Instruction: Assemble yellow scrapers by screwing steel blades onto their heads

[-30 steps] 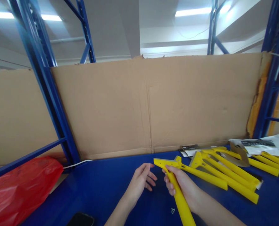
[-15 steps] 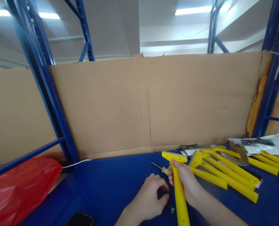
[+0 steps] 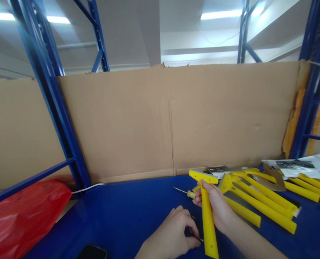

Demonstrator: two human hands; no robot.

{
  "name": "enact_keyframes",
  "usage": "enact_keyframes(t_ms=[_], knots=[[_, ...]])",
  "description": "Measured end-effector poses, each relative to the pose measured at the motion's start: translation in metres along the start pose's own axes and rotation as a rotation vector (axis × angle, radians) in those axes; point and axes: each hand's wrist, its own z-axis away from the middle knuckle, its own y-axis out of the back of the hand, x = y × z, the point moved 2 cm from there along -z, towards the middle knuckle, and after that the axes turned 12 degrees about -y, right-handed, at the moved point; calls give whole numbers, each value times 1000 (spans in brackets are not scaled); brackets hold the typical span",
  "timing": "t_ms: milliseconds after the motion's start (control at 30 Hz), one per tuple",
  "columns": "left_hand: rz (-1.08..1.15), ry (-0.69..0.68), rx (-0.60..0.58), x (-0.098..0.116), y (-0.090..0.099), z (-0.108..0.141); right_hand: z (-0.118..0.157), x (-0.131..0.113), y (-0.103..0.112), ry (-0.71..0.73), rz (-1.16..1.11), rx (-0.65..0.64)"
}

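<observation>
My right hand (image 3: 212, 201) is wrapped round the neck of a yellow scraper (image 3: 208, 223), its wide head up and its handle toward me. To the left, my left hand (image 3: 177, 230) is low over the blue tabletop, thumb and forefinger pinched at a small metal screw (image 3: 201, 240). Another small screw (image 3: 194, 217) lies just beyond its fingers. A screwdriver (image 3: 191, 194) with a pale yellow handle lies behind, its shaft pointing left; my right fingers partly hide the handle's end.
Several more yellow scrapers (image 3: 262, 201) lie on the right of the blue table (image 3: 122, 212), beside plastic packets (image 3: 297, 167). A black phone (image 3: 92, 252) is at the front left, near a red plastic bag (image 3: 27, 216). Cardboard (image 3: 122, 122) walls off the back between blue posts.
My left hand has moved slightly right and down, its fingertips closing at the small screw. The scraper in my right hand has shifted a little to the right.
</observation>
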Motion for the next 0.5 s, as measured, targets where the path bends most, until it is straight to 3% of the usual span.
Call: enact_keyframes(t_ms=[133, 233, 400, 500], knots=[[-98, -54, 34, -1, 2, 3, 2, 3, -3, -29, 88, -22], [-127, -53, 131, -5, 8, 3, 3, 7, -4, -83, 175, -36], [-112, -20, 530, -11, 28, 0, 8, 14, -10, -157, 326, -87], [-87, 19, 689, -14, 36, 0, 14, 18, -14, -176, 399, -115]])
